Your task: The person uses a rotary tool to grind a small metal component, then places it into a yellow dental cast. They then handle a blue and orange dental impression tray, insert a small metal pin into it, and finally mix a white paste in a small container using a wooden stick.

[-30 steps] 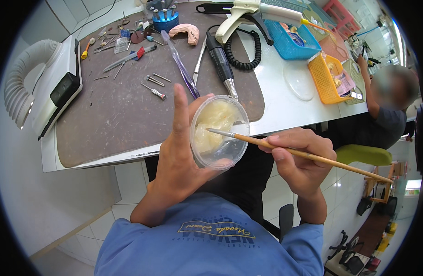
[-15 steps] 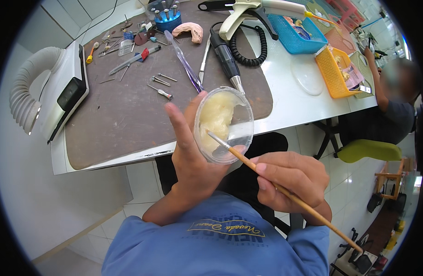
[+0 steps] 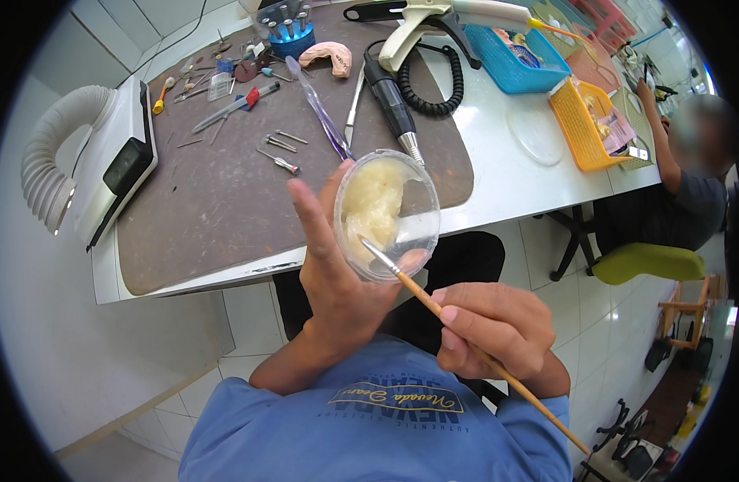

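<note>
My left hand (image 3: 337, 281) holds a clear round plastic cup (image 3: 424, 233), tilted so that its inside faces up toward me. Against one side of the cup clings a pale yellow, jelly-like paste (image 3: 375, 201). My left thumb and fingers reach around the cup's outside. In a pinch, my right hand (image 3: 498, 329) grips a thin paintbrush (image 3: 422, 296) with a wooden handle and a metal collar. The brush tip rests on the lower part of the paste, inside the cup.
A brown mat (image 3: 225, 185) on the white table carries a pink dental model (image 3: 328, 56), a black handpiece (image 3: 390, 100), a blue bur stand (image 3: 291, 38) and several small tools. At left is a white suction unit (image 3: 128, 161); at right, an orange basket (image 3: 586, 128) and a seated person (image 3: 691, 177).
My right hand has moved a little left and down with the brush, whose tip has slid slightly lower in the paste. The cup has shifted slightly left.
</note>
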Demonstrator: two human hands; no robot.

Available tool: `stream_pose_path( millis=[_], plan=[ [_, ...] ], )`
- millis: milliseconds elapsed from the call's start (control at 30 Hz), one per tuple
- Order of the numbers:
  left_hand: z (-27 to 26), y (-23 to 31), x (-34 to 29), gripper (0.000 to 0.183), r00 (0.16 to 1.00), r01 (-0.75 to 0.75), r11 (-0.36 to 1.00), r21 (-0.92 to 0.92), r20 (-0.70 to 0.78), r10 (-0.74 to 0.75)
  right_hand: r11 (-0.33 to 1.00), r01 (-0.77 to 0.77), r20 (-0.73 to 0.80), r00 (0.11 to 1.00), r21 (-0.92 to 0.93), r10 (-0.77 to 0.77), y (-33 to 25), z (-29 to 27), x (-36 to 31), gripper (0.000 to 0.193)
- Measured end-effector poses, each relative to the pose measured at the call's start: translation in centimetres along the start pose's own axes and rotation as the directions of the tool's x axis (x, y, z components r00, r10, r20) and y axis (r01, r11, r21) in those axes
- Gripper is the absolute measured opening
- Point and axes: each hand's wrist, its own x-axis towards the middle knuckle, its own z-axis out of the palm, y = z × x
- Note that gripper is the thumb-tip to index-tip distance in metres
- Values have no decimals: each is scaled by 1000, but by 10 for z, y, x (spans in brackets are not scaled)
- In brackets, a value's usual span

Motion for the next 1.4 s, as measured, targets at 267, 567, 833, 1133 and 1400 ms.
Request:
stream_pose_path(
  millis=[267, 567, 833, 1133, 1400],
  plan=[
    [2, -2, -1, 136, 1000, -19, 1000, 9, -21, 19, 996, -28, 4, 1000, 79, 28, 3, -5, 1, 19],
    [5, -3, -3, 135, 1000, -23, 999, 36, -15, 24, 994, -75, 58, 996, 75, 71, 7, -12, 0, 39],
    [3, -3, -5, 135, 1000, 4, 1000, 10, 6, -4, 998, -40, 149, 988, 52, 32, 5, -12, 2, 35],
    [3, -4, -4, 134, 1000, -9, 1000, -9, 3, 9, 1000, 1, 155, 988, 23, -4, 6, -11, 2, 34],
    [2, -5, -5, 145, 998, -43, 997, 71, 49, 40, 963, -267, 14, 963, -17, 267, 12, -52, -5, 24]
  ],
)
